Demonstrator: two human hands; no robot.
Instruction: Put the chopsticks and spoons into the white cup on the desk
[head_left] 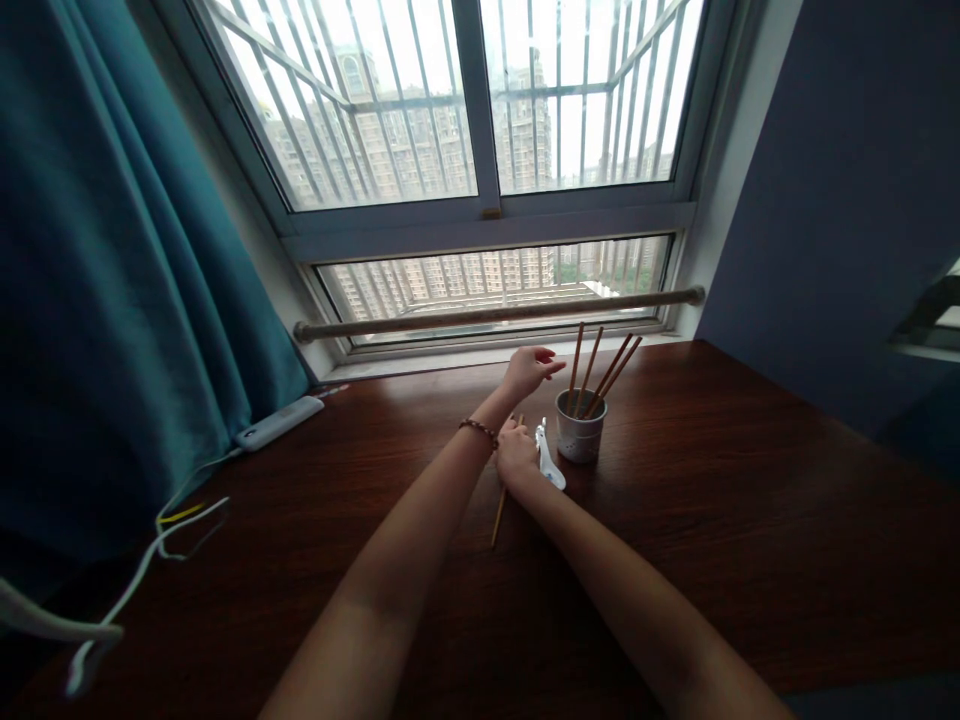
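Note:
My left hand (529, 371), a beaded bracelet at its wrist, hovers beyond my right hand, its fingers apart and pointing toward the cup; nothing shows in it. Closer to me, my right hand (516, 452) is low over the table, its fingers closed around a wooden chopstick (499, 515) that slants toward me. The fingers are partly hidden by the left wrist. Just right of that hand lies a white spoon (551, 468), partly covered by it. A grey metal cup (580, 438) stands farther right, with several chopsticks (597, 372) leaning upright in it.
The dark wooden table (750, 480) reaches to a barred window with a horizontal rail (495, 316). At left, a white power strip (281, 422) lies by a teal curtain (150, 250), with white cables (142, 570) trailing over the near left side.

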